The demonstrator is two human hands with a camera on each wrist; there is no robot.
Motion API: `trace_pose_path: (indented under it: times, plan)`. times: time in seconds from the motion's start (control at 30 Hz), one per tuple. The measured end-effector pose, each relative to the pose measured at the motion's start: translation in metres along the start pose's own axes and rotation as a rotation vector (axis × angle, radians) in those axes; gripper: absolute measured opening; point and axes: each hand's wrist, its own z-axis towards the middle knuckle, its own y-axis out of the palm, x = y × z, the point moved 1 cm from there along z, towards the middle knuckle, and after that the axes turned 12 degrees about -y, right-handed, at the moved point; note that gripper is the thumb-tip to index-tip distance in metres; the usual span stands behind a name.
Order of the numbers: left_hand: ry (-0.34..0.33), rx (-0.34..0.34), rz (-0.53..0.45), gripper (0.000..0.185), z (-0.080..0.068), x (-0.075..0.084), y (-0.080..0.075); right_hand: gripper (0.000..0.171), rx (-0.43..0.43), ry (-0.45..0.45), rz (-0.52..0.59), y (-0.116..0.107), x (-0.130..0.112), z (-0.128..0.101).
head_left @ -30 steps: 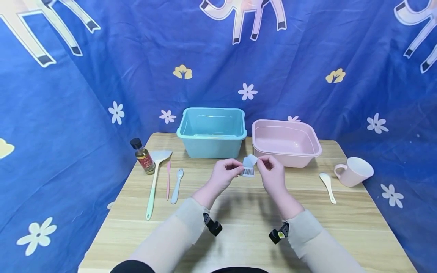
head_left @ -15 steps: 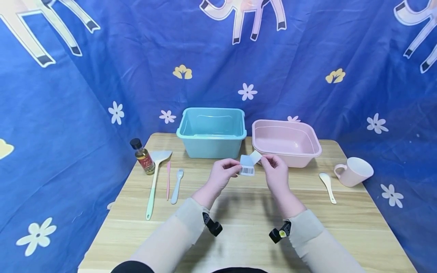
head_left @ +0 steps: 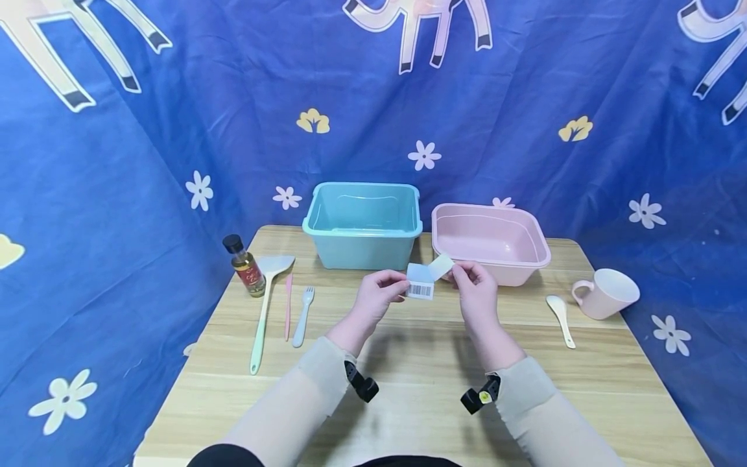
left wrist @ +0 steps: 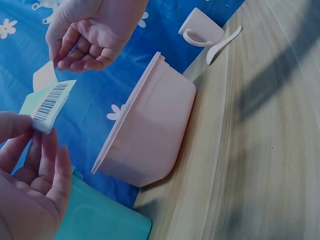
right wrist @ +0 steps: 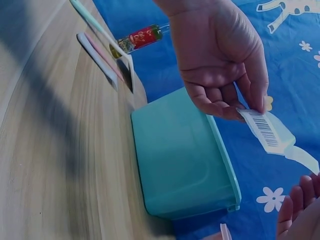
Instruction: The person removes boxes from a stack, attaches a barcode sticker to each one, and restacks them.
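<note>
A small barcode label (head_left: 420,289) is held up above the table between both hands. My left hand (head_left: 375,297) pinches its left edge between thumb and fingers. My right hand (head_left: 480,290) pinches the outer end of a pale strip (head_left: 440,266) that stands out from the label's upper right. In the left wrist view, the barcode side of the label (left wrist: 48,106) faces the camera, and the strip (left wrist: 44,76) runs up to the right fingertips. The right wrist view shows the strip (right wrist: 303,159) curving away from the label, still joined to it.
A blue-green basin (head_left: 362,251) and a pink basin (head_left: 496,274) stand behind the hands. Left lie an oil bottle (head_left: 248,272), a spatula (head_left: 264,318), a pink knife (head_left: 288,308) and a blue fork (head_left: 302,321). Right are a white spoon (head_left: 561,319) and a mug (head_left: 609,295).
My right hand has moved slightly right, drawing the strip out farther from the label. My left hand has shifted a little left with the label.
</note>
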Motion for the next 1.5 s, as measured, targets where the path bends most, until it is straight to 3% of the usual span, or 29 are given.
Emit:
trace_pose_path:
  times: [0.2,0.7,0.9,1.03,1.17,1.3,1.5]
  plan:
    - [-0.018,-0.002,-0.020,0.020,0.019,-0.018,-0.005,0.012,0.016,-0.026,-0.002,-0.002,0.001,0.001]
    - [-0.024,-0.002,-0.090,0.015,0.023,-0.025,-0.003,0.010,0.069,-0.034,0.047,-0.006,-0.001,0.003]
    - [-0.162,0.023,-0.135,0.014,0.033,-0.051,-0.001,0.011,0.073,-0.045,0.062,-0.010,0.002,0.001]
    - [-0.296,0.044,-0.103,0.020,0.039,-0.078,0.001,0.010,0.063,-0.047,0.039,-0.011,0.005,-0.001]
    - [-0.389,0.026,-0.055,0.022,0.043,-0.102,0.003,0.009,0.036,-0.038,-0.002,-0.010,0.011,-0.006]
    - [-0.418,0.023,-0.014,0.018,0.048,-0.118,0.006,0.009,0.001,-0.043,-0.039,-0.008,0.018,-0.012]
    - [-0.410,0.083,0.082,0.010,0.053,-0.125,0.009,0.010,-0.012,-0.059,-0.039,-0.004,0.021,-0.015]
